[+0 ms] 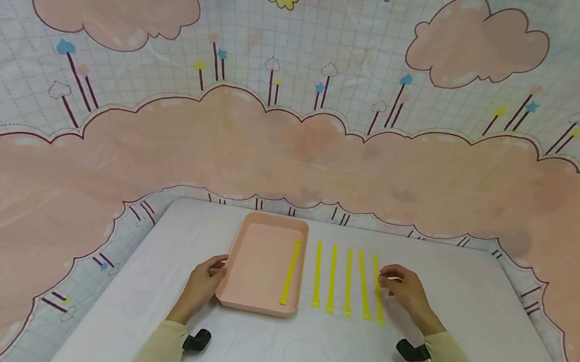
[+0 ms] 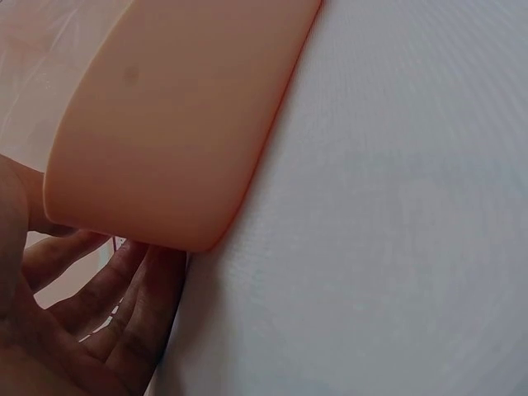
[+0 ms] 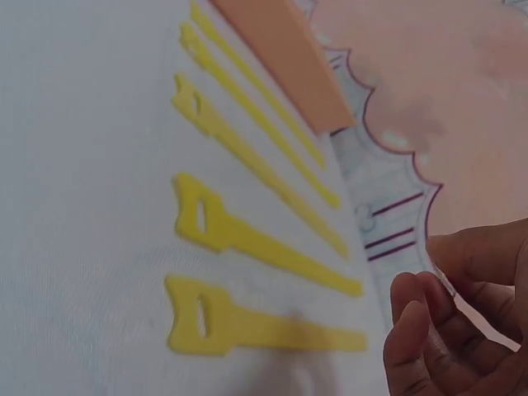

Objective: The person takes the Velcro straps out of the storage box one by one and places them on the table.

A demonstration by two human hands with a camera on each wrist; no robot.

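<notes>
My left hand (image 1: pixel 205 282) is at the left side of a shallow pink tray (image 1: pixel 255 309); its fingers (image 2: pixel 136 305) touch the outer wall by the near corner. Inside the tray, along its right side, lies one yellow hook-and-loop cable tie (image 1: pixel 290 273). Several more yellow ties (image 1: pixel 332 280) form a row right of the tray, slotted heads toward the person. Over the rightmost tie (image 3: pixel 272 328) hovers my right hand (image 1: pixel 407 292), fingers loosely bent and thumb apart from them. Nothing shows between those fingers in the right wrist view.
Both hands work over a white table (image 1: pixel 247 351). Behind it hangs a patterned cloth (image 1: pixel 314 160) with clouds, which also drops along the table's sides. Each wrist carries a black camera (image 1: pixel 197 340).
</notes>
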